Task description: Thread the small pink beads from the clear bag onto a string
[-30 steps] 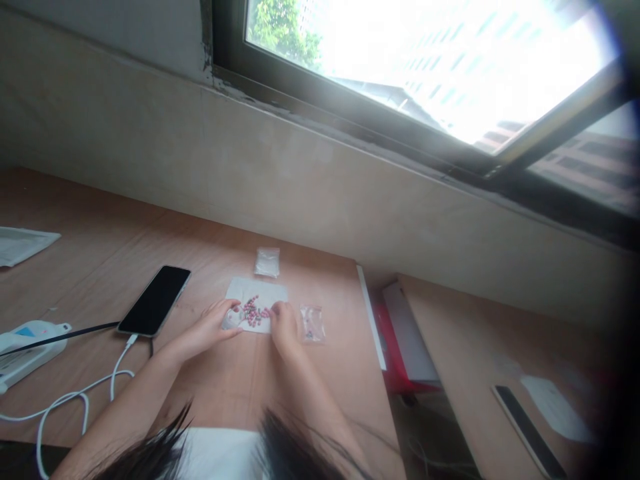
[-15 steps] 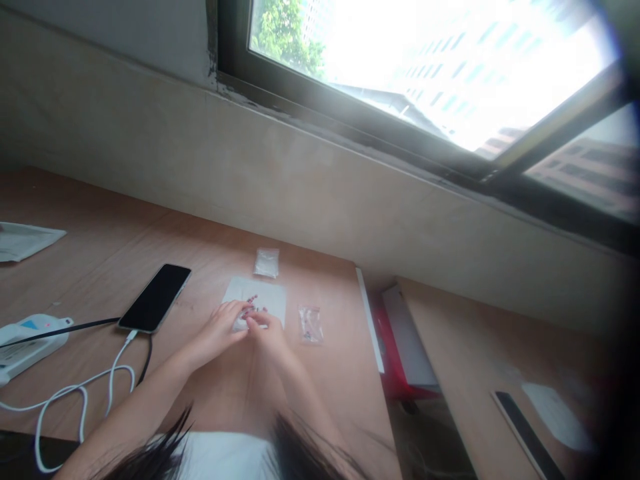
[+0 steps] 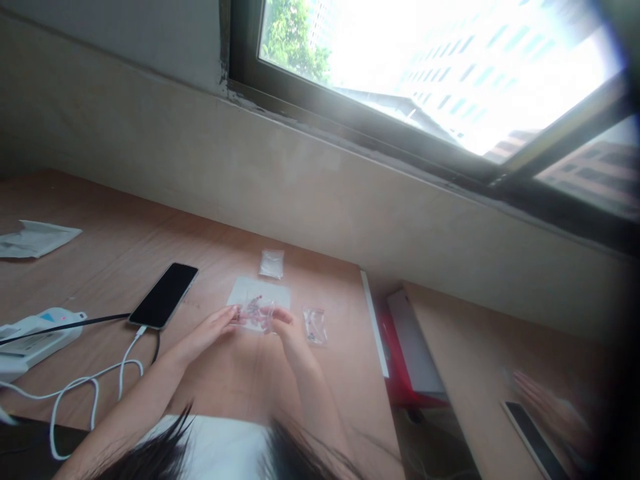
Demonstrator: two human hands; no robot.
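Note:
Between my two hands is a small clear plastic bag with reddish bead-like pieces showing in or under it; which, I cannot tell. My left hand pinches its left side, fingers pressed together. At its right side, the thumb and fingers of my right hand close on the plastic. Under the bag lies a white sheet, partly covered. Just right of my right hand rests another clear bag with small dark bits inside. A whitish packet lies beyond the sheet.
Left on the wooden table are a black-screened phone with a white cable, a white power strip and a pale pouch. Another person's hand is over the neighbouring table, near a dark flat device.
My hands have moved apart, and the clear bag now shows between them. Another person's hand has appeared at the right. The whole view has shifted slightly.

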